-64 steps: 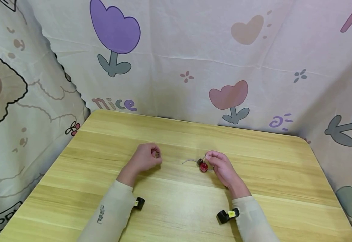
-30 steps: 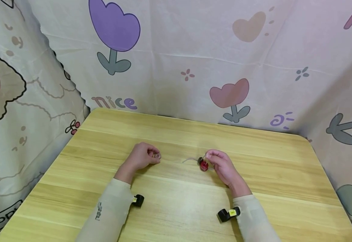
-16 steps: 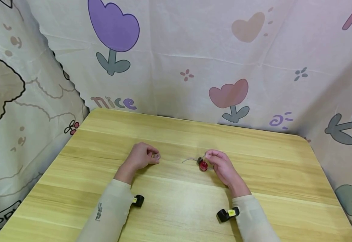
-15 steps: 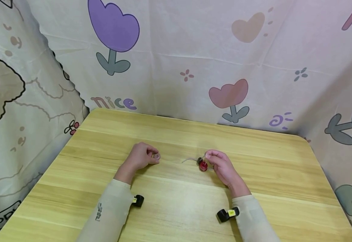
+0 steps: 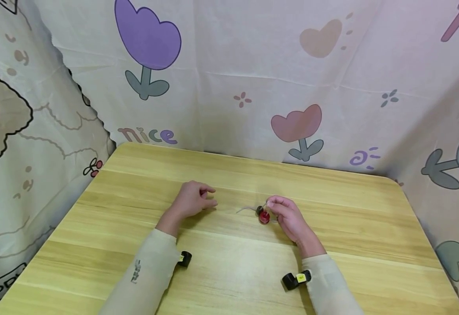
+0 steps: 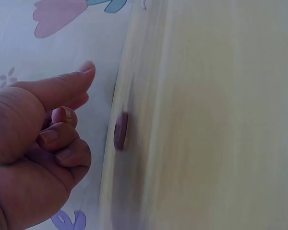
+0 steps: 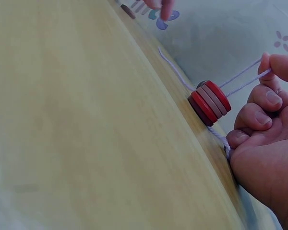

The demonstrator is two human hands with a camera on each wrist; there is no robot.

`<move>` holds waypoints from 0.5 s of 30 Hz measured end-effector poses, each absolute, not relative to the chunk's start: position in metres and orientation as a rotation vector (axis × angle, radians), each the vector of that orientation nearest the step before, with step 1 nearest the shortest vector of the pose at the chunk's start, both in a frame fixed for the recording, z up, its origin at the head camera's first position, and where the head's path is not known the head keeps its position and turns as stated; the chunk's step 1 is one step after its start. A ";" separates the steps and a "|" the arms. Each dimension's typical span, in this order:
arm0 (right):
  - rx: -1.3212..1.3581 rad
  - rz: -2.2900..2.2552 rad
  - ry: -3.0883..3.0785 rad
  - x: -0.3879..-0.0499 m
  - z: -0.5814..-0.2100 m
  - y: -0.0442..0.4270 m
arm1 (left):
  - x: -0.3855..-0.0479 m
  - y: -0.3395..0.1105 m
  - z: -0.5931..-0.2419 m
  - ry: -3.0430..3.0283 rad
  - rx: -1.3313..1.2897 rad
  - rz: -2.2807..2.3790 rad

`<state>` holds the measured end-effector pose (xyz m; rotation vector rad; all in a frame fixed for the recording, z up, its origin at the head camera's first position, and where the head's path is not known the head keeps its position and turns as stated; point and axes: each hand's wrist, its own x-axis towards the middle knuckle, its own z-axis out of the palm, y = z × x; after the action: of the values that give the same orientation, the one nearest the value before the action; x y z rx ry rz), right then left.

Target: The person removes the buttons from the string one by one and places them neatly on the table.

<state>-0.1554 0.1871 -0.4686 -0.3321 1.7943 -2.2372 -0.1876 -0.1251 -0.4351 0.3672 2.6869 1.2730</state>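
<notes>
My right hand point(image 5: 288, 215) pinches a pale string point(image 7: 245, 82) between thumb and fingertips, with its other fingers curled. Several red, pinkish and dark button-like discs point(image 7: 211, 103) are threaded face to face on the string, beside the hand at the table. A loose string end point(image 5: 246, 208) stretches left of them. My left hand point(image 5: 192, 199) is over the table, thumb and index finger apart and holding nothing. Near it, a dark reddish-brown disc point(image 6: 121, 132), blurred, shows at the table in the left wrist view; the head view does not show it.
The pale wooden table point(image 5: 229, 271) has rounded far corners. Behind it and at both sides hangs a printed cloth point(image 5: 221, 52). A black wrist camera point(image 5: 185, 259) sits on the left sleeve, another camera point(image 5: 290, 281) on the right one.
The left fingers have parted and let go of the small disc they pinched half a second ago. That hand has shifted slightly right and away. The right hand keeps its pinch on the string.
</notes>
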 end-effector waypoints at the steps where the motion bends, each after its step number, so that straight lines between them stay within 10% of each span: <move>1: -0.327 -2.240 1.794 -0.155 -0.469 0.187 | -0.188 -0.122 -0.435 2.681 0.379 1.289; 15: -0.305 -2.250 1.801 -0.155 -0.469 0.186 | -0.193 -0.075 -0.439 2.611 0.524 1.338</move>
<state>-0.1555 0.1860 -0.4687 -0.3049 1.8014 -2.2502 -0.1931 -0.0753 -0.4385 0.5240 2.6108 1.3383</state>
